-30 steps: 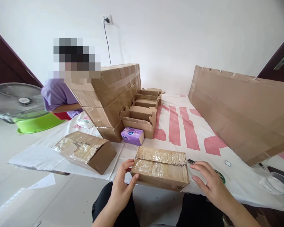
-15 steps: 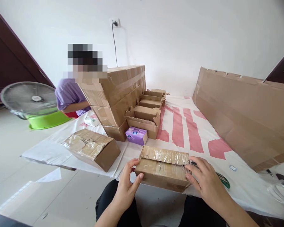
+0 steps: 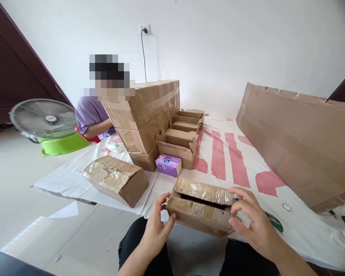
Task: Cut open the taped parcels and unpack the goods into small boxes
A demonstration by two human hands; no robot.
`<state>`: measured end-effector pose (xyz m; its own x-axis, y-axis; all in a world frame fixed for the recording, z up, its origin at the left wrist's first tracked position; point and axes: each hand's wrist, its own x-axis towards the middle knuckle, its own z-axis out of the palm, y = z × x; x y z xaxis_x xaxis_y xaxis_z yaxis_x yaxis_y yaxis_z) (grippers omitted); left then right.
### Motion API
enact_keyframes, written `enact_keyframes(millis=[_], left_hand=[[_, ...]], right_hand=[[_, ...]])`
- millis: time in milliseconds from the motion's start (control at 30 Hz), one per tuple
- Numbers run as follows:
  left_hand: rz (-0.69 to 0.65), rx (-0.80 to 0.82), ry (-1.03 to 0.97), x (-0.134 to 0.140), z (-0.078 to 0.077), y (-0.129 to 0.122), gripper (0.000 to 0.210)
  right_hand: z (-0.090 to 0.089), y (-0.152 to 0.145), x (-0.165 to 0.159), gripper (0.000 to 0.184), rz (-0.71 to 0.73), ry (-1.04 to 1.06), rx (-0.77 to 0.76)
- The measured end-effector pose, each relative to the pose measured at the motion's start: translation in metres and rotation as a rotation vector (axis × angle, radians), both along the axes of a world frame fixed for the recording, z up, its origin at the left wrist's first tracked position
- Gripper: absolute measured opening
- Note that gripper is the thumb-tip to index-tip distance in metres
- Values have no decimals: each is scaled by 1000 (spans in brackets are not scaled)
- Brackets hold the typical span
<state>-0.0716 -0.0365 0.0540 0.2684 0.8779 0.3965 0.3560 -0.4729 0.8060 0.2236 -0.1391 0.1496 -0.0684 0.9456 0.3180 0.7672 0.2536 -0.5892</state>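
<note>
A small taped cardboard box [image 3: 201, 220] stands at the table's front edge, with a dark gap between its partly lifted top flaps. My left hand [image 3: 158, 226] grips the left end, thumb on the front face and fingers behind the corner. Around the right end curves my right hand [image 3: 250, 218], its index finger at the rear flap's corner and its thumb by the front edge. What lies inside the box is too dark to make out. Just behind it sits a purple tissue pack [image 3: 168, 165]. A green-handled cutter [image 3: 274, 222] is partly hidden behind my right hand.
Another taped carton [image 3: 115, 176] lies at left. Stacked cartons [image 3: 146, 115] and several open-topped boxes [image 3: 178, 149] line the table's middle. A large cardboard sheet [image 3: 299, 145] leans at right. A person in a purple top [image 3: 93, 111] sits behind the stack, near a fan [image 3: 43, 119].
The top flaps have parted, and a dark gap now shows between them. My right fingers have shifted up to the rear flap's corner. The view has swung slightly left.
</note>
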Motion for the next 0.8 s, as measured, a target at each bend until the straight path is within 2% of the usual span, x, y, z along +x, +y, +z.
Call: enact_keyframes(millis=[100,167,400,500,600,667,800], left_hand=[[-73,22,-76,-4,4,-1,32],[-112,6,-139,-6,7,-1,32],[-175,-85,-201,-12,10,1,50],[-231,-87,-147,-12,9,4,39],[-196,-87,-77,-9,7,5,25],[-170,-60,-46,-7,6,5,20],[-160,-9,-3,-5,5,5,15]], right_hand=[[9,-7,-8,28,266,80,-42],[12,-9,-15,25,360,69,-125],[11,-4,-25,14,293,-45,-205],[12,4,-24,14,270,-41,-204],[11,16,-20,30,264,-120,-205],[9,25,-16,38,318,-215,-224],[7,40,-15,35,382,-382,-301]])
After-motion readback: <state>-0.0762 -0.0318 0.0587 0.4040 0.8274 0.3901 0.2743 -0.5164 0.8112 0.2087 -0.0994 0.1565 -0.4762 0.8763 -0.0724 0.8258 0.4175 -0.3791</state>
